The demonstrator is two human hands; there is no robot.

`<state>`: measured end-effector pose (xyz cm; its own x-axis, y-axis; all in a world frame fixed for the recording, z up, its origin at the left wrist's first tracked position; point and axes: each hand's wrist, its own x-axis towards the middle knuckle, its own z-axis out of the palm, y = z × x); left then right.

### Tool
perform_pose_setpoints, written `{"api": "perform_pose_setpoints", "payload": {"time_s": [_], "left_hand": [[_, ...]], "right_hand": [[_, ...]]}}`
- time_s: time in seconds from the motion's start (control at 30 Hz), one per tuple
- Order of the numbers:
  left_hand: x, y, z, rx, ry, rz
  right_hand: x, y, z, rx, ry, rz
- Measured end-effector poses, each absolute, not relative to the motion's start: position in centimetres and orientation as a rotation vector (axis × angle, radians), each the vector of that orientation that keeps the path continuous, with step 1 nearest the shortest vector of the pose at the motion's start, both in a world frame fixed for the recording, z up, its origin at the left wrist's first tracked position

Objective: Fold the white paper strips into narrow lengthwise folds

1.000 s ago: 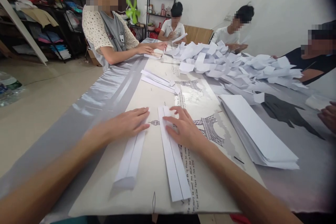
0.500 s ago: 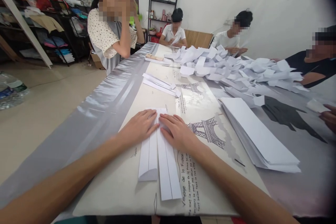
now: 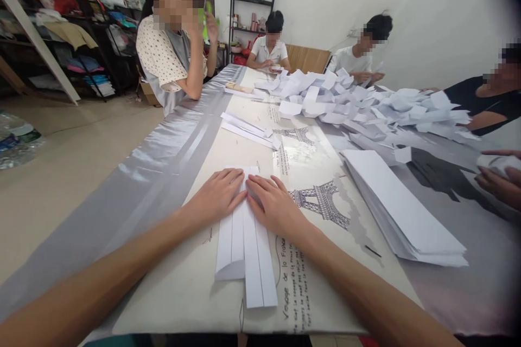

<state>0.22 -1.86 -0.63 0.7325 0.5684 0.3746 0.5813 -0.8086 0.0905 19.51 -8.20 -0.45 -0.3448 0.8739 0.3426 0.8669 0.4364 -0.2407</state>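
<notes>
Two long white paper strips, each with a dark line along its length, lie side by side in front of me. My left hand [image 3: 217,193] lies flat across the upper part of the left paper strip [image 3: 223,246], fingers stretched out. Flat on the right paper strip [image 3: 253,268] rests my right hand [image 3: 275,207], its fingers also extended. The fingertips of both hands nearly meet where the strips adjoin. At its near end, the left strip shows a curved, lifted edge. The right strip reaches closer to me than the left one.
A stack of folded white paper [image 3: 401,206] lies to the right. Beyond it spreads a large heap of folded papers [image 3: 350,100]. Further up the printed tablecloth [image 3: 175,276] are more paper strips [image 3: 248,130]. Several people sit around the table; a co-worker's hand [image 3: 500,179] holds something white.
The right strip's near end has shifted slightly left, narrowing the gap to the left strip. My hands stay almost in place. The person at left has lowered one hand from the face.
</notes>
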Motion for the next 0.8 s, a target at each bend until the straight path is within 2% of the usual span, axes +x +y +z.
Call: {"api": "perform_pose_setpoints", "payload": {"time_s": [0.8], "left_hand": [[-0.2,-2.2,0.2,-2.919,-0.904,-0.527]], "right_hand": [[20.3,-7.7,-0.9,-1.430,-2.267,0.031]]}}
